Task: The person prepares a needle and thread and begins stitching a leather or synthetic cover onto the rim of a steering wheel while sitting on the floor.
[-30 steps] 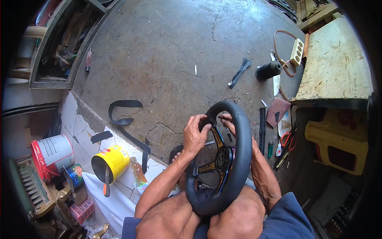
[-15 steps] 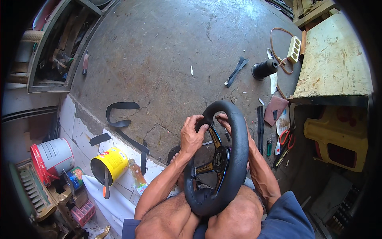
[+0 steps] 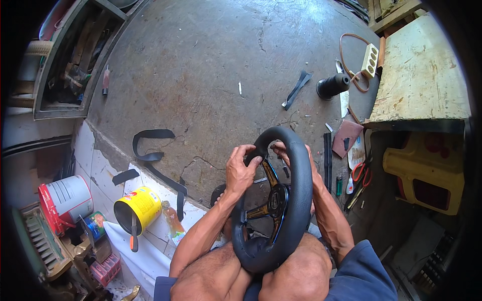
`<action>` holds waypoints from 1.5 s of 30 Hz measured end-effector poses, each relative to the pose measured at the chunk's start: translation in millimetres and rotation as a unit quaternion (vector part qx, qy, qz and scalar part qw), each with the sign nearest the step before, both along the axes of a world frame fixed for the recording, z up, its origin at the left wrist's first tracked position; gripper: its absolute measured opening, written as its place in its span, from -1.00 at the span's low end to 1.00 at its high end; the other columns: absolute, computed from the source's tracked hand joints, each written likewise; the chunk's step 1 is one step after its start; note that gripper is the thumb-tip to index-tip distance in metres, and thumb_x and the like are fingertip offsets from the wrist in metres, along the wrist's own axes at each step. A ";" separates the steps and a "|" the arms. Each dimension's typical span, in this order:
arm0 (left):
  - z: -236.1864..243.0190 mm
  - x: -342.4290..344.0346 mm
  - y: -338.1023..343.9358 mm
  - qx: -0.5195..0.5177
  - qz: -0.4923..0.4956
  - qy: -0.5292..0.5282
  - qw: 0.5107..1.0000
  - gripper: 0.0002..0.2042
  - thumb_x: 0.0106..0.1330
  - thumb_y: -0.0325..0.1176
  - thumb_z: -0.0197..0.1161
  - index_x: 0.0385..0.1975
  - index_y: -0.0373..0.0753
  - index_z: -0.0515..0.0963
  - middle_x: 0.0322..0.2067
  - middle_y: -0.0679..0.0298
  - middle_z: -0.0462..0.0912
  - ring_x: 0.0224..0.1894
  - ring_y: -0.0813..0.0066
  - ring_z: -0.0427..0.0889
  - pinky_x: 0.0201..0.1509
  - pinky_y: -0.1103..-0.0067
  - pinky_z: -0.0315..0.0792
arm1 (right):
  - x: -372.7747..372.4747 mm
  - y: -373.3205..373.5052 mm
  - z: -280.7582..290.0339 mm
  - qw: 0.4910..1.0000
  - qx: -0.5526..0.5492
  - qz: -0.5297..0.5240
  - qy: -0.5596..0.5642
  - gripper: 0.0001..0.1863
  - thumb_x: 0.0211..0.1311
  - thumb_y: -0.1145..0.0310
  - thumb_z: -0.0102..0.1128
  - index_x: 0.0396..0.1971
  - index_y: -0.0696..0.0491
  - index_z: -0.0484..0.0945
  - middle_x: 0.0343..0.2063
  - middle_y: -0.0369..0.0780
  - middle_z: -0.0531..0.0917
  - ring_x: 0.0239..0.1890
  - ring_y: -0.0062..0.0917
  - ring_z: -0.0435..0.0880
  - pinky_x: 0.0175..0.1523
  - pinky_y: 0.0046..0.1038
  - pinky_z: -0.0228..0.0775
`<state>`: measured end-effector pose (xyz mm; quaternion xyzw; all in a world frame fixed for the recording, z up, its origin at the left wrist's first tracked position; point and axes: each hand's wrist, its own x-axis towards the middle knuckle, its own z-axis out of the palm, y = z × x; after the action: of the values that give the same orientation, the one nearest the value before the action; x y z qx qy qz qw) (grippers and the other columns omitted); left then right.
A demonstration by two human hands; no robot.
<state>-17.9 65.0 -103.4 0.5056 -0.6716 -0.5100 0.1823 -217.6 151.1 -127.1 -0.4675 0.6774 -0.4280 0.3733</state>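
A black steering wheel (image 3: 297, 200) with a padded rim and dark glossy spokes stands tilted on my thighs, between my knees. My left hand (image 3: 242, 169) grips the upper left of the rim, its thumb on the inner side near the top spoke. On the far right side my right hand (image 3: 284, 150) is wrapped round the rim; its fingertips show through the opening, while the rim hides the palm. Whether those fingertips also pinch something small cannot be made out.
A black thread spool (image 3: 331, 87) and a power strip (image 3: 370, 61) are at the far right. Orange-handled scissors (image 3: 359, 173) and a green lighter (image 3: 339, 185) lie right of the wheel. Black strips (image 3: 150, 134) and a yellow can (image 3: 143, 208) are on the left.
Both hands keep their places on the steering wheel. The view has shifted very slightly; otherwise nothing visibly differs.
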 end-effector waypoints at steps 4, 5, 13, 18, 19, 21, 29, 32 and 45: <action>-0.3 -1.3 0.2 -0.004 -0.003 0.000 1.000 -0.66 0.25 -0.36 0.42 0.01 -0.24 0.61 -0.07 0.11 0.67 0.00 0.16 0.68 0.08 0.37 0.52 | -1.1 1.2 -6.0 1.000 0.000 -0.002 -0.012 -0.72 0.09 0.37 0.39 -0.16 0.09 0.74 -0.21 -0.10 0.75 -0.13 -0.17 0.74 -0.01 -0.25 0.55; -0.1 -1.9 0.3 -0.001 -0.002 0.001 1.000 -0.66 0.25 -0.36 0.42 0.01 -0.24 0.61 -0.07 0.11 0.67 0.00 0.16 0.68 0.07 0.37 0.52 | -1.3 1.5 -7.7 1.000 0.000 -0.004 -0.014 -0.72 0.10 0.36 0.39 -0.16 0.09 0.74 -0.21 -0.10 0.75 -0.13 -0.17 0.74 -0.01 -0.25 0.55; -2.8 -0.6 0.2 -0.011 -0.005 0.001 1.000 -0.66 0.25 -0.36 0.42 0.01 -0.24 0.61 -0.07 0.12 0.67 0.01 0.16 0.68 0.07 0.37 0.52 | -2.1 -4.7 4.3 0.995 -0.007 0.024 0.095 -0.71 0.11 0.34 0.36 -0.16 0.10 0.71 -0.25 -0.09 0.74 -0.17 -0.13 0.72 -0.05 -0.20 0.55; -2.2 -2.2 -2.2 0.009 -0.009 -0.018 1.000 -0.66 0.22 -0.31 0.47 -0.03 -0.26 0.64 -0.11 0.16 0.69 -0.03 0.25 0.70 0.08 0.39 0.54 | -5.6 -9.9 -7.7 0.997 -0.023 0.045 0.057 -0.74 0.13 0.37 0.33 -0.17 0.11 0.71 -0.28 -0.08 0.74 -0.25 -0.17 0.75 -0.11 -0.22 0.57; -2.5 -0.6 -3.0 0.007 -0.008 -0.019 1.000 -0.66 0.22 -0.31 0.47 -0.03 -0.26 0.64 -0.11 0.16 0.69 -0.03 0.25 0.70 0.08 0.39 0.54 | -3.8 -11.2 -9.3 0.997 -0.026 0.046 0.056 -0.74 0.13 0.37 0.33 -0.17 0.11 0.71 -0.28 -0.08 0.74 -0.25 -0.17 0.75 -0.11 -0.22 0.57; -3.2 3.4 -3.9 -0.019 -0.021 -0.047 0.998 -0.68 0.22 -0.31 0.47 -0.06 -0.26 0.66 -0.13 0.17 0.68 -0.08 0.26 0.71 0.02 0.41 0.55 | 0.8 -13.3 -12.8 0.998 0.026 0.036 -0.035 -0.75 0.16 0.40 0.34 -0.16 0.11 0.73 -0.31 -0.09 0.76 -0.31 -0.27 0.77 -0.18 -0.28 0.59; -1.5 -0.8 -5.9 0.013 -0.012 -0.019 1.000 -0.71 0.19 -0.32 0.47 -0.12 -0.28 0.68 -0.14 0.10 0.67 -0.10 0.13 0.69 0.00 0.37 0.53 | -2.9 -3.2 -55.2 0.995 0.058 0.028 -0.075 -0.76 0.20 0.41 0.37 -0.13 0.09 0.75 -0.24 -0.12 0.79 -0.28 -0.40 0.79 -0.19 -0.34 0.59; -4.6 0.9 -10.0 0.011 -0.027 -0.014 0.999 -0.69 0.18 -0.31 0.49 -0.11 -0.28 0.69 -0.14 0.15 0.68 -0.08 0.21 0.70 0.03 0.40 0.53 | -9.4 -4.8 -45.2 0.991 0.068 0.035 -0.105 -0.76 0.24 0.42 0.36 -0.10 0.10 0.75 -0.23 -0.17 0.80 -0.29 -0.46 0.78 -0.18 -0.36 0.59; -4.7 4.4 -12.4 0.028 -0.021 -0.011 0.999 -0.68 0.15 -0.35 0.52 -0.11 -0.27 0.72 -0.15 0.20 0.71 -0.03 0.30 0.70 0.11 0.45 0.51 | -6.2 -1.8 -54.1 0.955 0.163 -0.029 -0.247 -0.70 0.28 0.22 0.44 -0.11 0.11 0.77 -0.29 -0.29 0.79 -0.28 -0.65 0.69 -0.15 -0.48 0.52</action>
<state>-13.5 52.7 -108.1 0.5018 -0.6693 -0.5270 0.1502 -223.8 149.3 -181.3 -0.2599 0.6380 -0.4246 0.5875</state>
